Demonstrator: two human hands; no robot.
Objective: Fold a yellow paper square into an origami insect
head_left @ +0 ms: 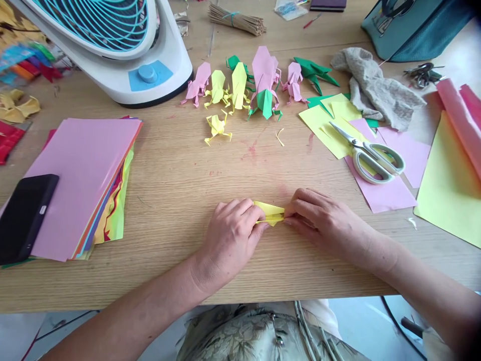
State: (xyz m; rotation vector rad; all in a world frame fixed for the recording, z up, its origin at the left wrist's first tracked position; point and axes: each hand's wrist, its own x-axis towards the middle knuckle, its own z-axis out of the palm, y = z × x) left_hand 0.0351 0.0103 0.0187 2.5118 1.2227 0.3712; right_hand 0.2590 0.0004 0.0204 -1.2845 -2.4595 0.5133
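A small folded piece of yellow paper (pixel 269 212) lies on the wooden table (pixel 180 180) near its front edge. My left hand (pixel 231 235) presses down on its left end with curled fingers. My right hand (pixel 319 218) pinches its right end with the fingertips together. Most of the paper is hidden under the two hands.
A row of folded paper frogs (pixel 240 87) in pink, yellow and green stands behind. Scissors (pixel 370 153) lie on loose yellow and pink sheets at the right. A stack of coloured paper (pixel 82 185) with a black phone (pixel 24 215) is at the left, a fan (pixel 124 45) behind it.
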